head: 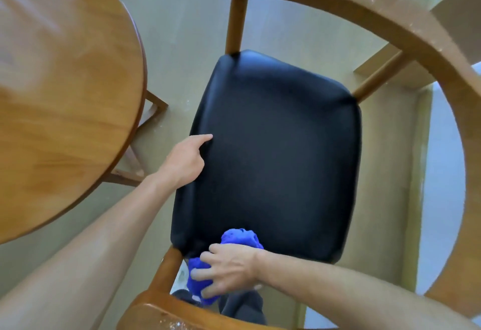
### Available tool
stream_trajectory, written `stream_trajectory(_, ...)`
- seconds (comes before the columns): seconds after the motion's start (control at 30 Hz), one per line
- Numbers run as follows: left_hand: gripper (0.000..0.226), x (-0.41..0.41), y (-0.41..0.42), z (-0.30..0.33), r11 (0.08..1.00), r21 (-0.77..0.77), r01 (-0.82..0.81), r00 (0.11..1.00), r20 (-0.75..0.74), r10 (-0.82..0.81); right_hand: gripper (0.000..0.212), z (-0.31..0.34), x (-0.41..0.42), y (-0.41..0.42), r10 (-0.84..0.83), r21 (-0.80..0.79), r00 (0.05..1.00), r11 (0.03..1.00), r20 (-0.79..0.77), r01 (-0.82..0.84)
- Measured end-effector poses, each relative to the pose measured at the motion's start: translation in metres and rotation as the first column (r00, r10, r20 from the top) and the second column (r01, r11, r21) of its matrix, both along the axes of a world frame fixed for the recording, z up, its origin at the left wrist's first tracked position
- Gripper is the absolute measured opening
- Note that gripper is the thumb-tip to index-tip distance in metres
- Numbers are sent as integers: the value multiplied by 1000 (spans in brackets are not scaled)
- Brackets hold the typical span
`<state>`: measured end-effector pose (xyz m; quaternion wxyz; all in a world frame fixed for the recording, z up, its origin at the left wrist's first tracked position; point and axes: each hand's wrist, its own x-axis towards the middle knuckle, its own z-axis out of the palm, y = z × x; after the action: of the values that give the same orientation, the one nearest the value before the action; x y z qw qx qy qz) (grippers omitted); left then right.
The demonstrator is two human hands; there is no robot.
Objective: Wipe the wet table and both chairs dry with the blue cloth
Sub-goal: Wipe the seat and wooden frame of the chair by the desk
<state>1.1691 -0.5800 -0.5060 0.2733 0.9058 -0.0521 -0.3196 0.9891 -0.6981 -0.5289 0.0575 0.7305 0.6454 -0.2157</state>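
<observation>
A wooden chair with a black padded seat [276, 152] fills the middle of the head view. Its curved wooden backrest and arm rail [406, 25] runs round the right side and carries water drops. My right hand [229, 269] grips the bunched blue cloth [197, 277] at the seat's near left corner. My left hand [184, 160] rests on the seat's left edge, thumb stretched out over the black padding, fingers hidden over the side. The round wooden table [65, 90] lies at the left.
Pale tiled floor [182, 30] shows between table and chair. The table's wooden base struts [145, 121] stick out under its rim close to the seat. A near part of the chair rail [166, 311] with water drops crosses the bottom. A pale wall and ledge stand at the right.
</observation>
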Motion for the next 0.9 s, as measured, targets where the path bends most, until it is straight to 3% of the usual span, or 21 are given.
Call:
stream_trajectory(0.07,56,4,4,2,996,-21,-81,996,33,82,36,-3,36,-6,-203,164,977,968,63,191)
stream_trajectory(0.13,51,8,8,1,986,-45,-161,982,95,165,46,-2,93,-21,-489,312,860,848,146,429)
stream_trajectory(0.2,48,11,15,-1,971,-57,-233,960,147,239,50,3,162,-48,-782,368,591,619,198,694)
stream_trajectory(0.3,41,10,27,-5,942,-82,-326,926,170,336,58,2,237,-87,-987,322,64,109,146,941)
stream_trajectory(0.33,40,10,30,-7,937,-87,-339,920,176,349,59,-1,245,-88,-991,283,-64,-28,120,959)
stream_trajectory(0.37,39,10,31,-9,936,-90,-342,918,181,353,59,-3,243,-80,-988,274,-104,-71,110,959)
stream_trajectory(0.4,38,11,30,-10,934,-92,-345,915,189,356,57,-5,233,-65,-991,288,-54,-16,122,957)
stream_trajectory(0.43,38,12,28,-10,930,-96,-354,908,204,366,55,-8,214,-47,-991,311,60,96,123,945)
stream_trajectory(0.53,39,16,14,-4,923,-109,-368,895,228,384,43,-6,121,5,-864,348,503,470,-7,811)
stream_trajectory(0.6,39,17,4,2,944,-101,-314,921,209,328,34,-2,52,19,-695,257,714,678,-78,688)
stream_trajectory(0.7,39,20,-7,9,986,-33,-164,968,187,167,63,-4,8,6,-547,227,833,803,-90,551)
stream_trajectory(0.8,40,22,-15,10,997,13,-81,981,178,77,34,-4,44,-40,-321,290,947,910,34,298)
stream_trajectory(0.87,41,21,-16,8,998,31,-58,983,178,52,41,-5,94,-81,-416,361,903,862,102,357)
stream_trajectory(0.9,41,19,-16,5,998,41,-54,983,176,46,46,-5,121,-101,-540,383,830,803,140,458)
